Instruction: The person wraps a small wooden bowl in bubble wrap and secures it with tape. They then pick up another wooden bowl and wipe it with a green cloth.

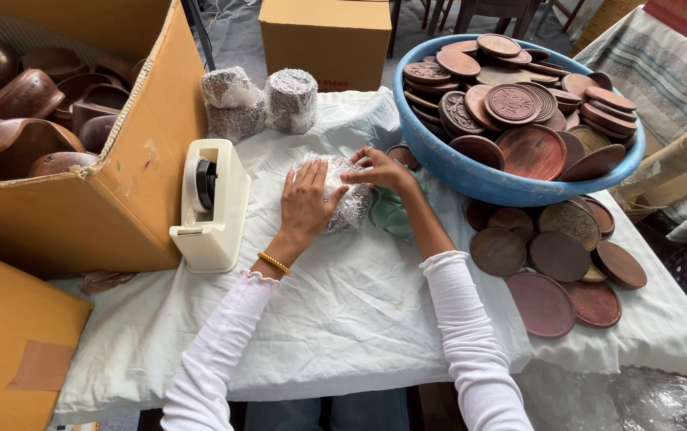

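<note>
A bundle wrapped in bubble wrap [351,209] lies on the white-clothed table [359,311]. My left hand [305,202] lies flat on its left side, fingers spread. My right hand [381,171] presses on the bundle's top right edge with its fingers on the wrap. A green cloth [391,214] shows beside the bundle under my right forearm. Just left of my hands stands a cream tape dispenser [211,201].
Two finished bubble-wrapped bundles [259,100] stand at the table's back. A blue tub [471,172] full of round wooden discs sits at the right, with more discs [555,259] loose beside it. An open cardboard box [80,199] of wooden bowls is at the left.
</note>
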